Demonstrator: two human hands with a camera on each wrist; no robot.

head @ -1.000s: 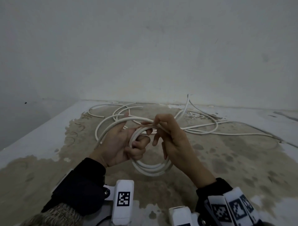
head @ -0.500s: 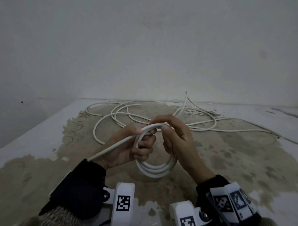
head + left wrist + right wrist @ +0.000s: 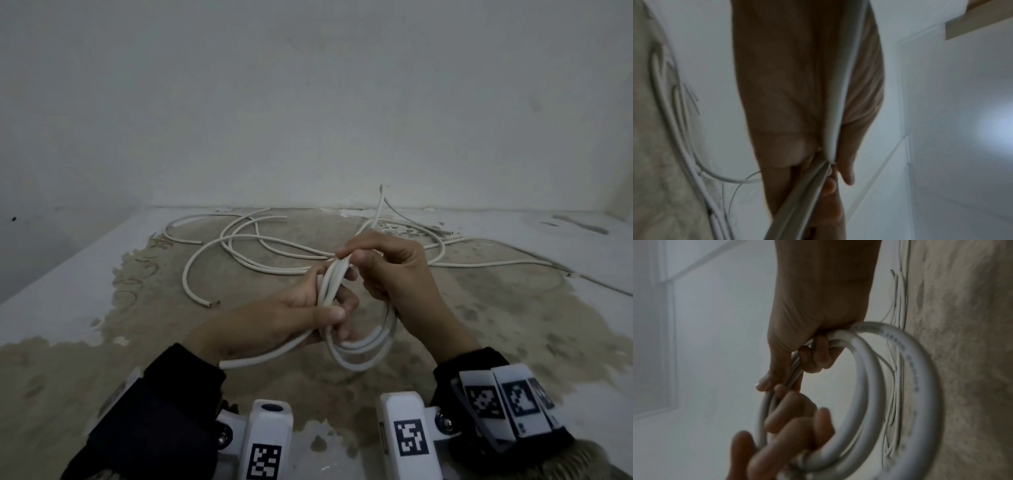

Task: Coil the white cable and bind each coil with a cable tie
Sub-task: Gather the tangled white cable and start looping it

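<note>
White round plastic-sheathed cable [image 3: 359, 349] is wound into a small coil of several turns, held up between both hands above the stained, patchy brown and white floor [image 3: 513, 325]. The left hand [image 3: 274, 318] grips the coil's left side: its fingers [image 3: 346, 301] curl through the loop from behind and its thumb presses the turns together from the front. A short free end of the cable sticks out below that hand toward the dark left sleeve [image 3: 164, 411]. The right hand [image 3: 394, 274] pinches the top of the coil, its fingers [image 3: 363, 245] bent down over the bundled turns and the thumb closing against them from below. In the right wrist view the coil [image 3: 879, 386] shows as thick white rings with faint printed lettering along the sheath, with the right hand [image 3: 818, 308] closed on the rim and the left hand's fingers [image 3: 789, 418] hooked through the ring from the opposite side. The left wrist view is blurred; it shows the left hand [image 3: 793, 97] with cable strands [image 3: 836, 113] running along the palm.

Beyond the hands, loose lengths of the same white cable [image 3: 239, 253] lie on the floor in wide loops and crossings, reaching back to the plain pale wall [image 3: 308, 102]. One cut end [image 3: 210, 303] rests on the floor left of the hands.
</note>
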